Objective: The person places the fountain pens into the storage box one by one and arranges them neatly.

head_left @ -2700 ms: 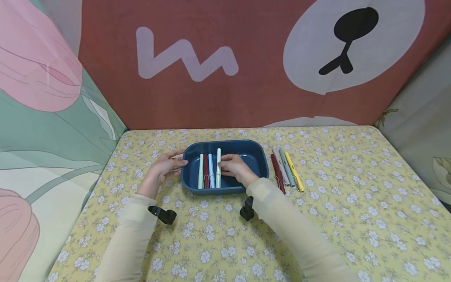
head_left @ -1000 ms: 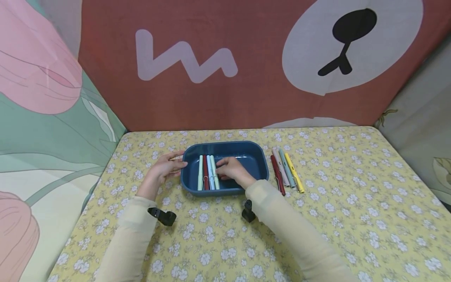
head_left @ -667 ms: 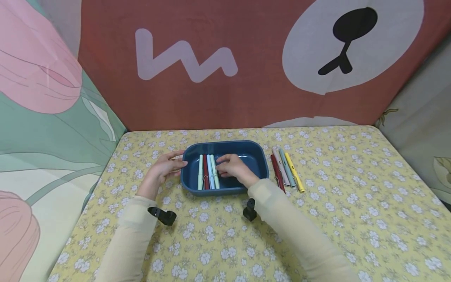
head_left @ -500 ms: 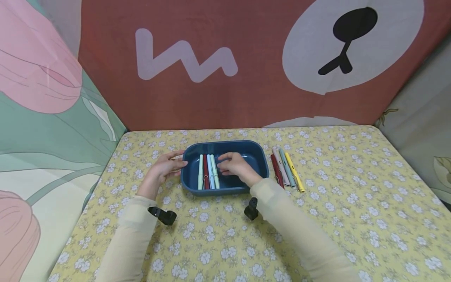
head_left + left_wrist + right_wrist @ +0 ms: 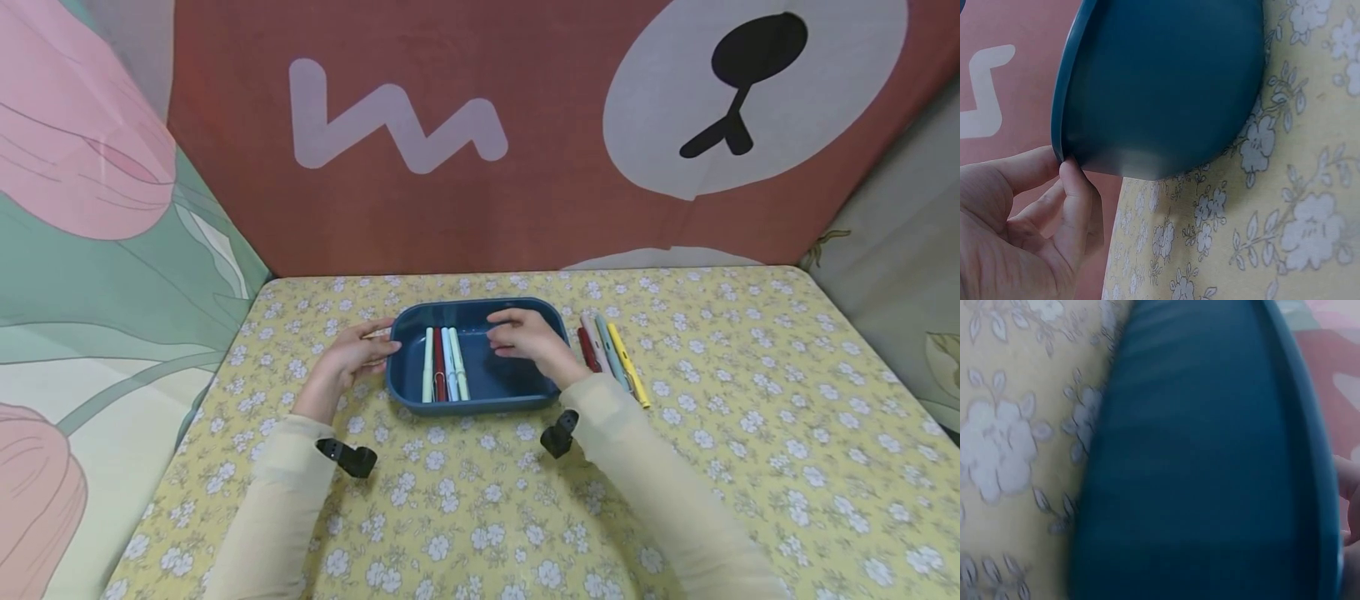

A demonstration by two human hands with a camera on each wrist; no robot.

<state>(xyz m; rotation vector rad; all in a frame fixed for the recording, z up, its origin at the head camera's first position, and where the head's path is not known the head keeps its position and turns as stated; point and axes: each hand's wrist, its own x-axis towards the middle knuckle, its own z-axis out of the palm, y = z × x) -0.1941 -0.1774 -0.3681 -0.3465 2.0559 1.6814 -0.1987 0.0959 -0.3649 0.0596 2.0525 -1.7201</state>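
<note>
My left hand (image 5: 351,354) pinches the left rim of a dark blue rectangular box (image 5: 480,407); the left wrist view shows thumb and forefinger at the rim of the same box (image 5: 1166,81). Inside, in its left half, several pens lie side by side: a light green pen (image 5: 428,367), a dark red pen (image 5: 439,362), a light blue pen (image 5: 449,367) and another light green pen (image 5: 459,367). Over the box's right half hovers my right hand (image 5: 532,340), holding nothing, fingers loosely bent. Mostly the box's outer wall (image 5: 1197,450) fills the right wrist view.
Right of the box, a dark red pen (image 5: 587,350), a pink pen (image 5: 592,335), a teal pen (image 5: 611,350) and a yellow pen (image 5: 628,365) lie on the flowered tablecloth (image 5: 450,533). My right forearm partly covers their lower ends. A brown patterned cloth (image 5: 450,225) hangs behind the table.
My right hand has set the second light green pen beside the light blue one, let it go and moved right. My left hand has stayed at the rim.
</note>
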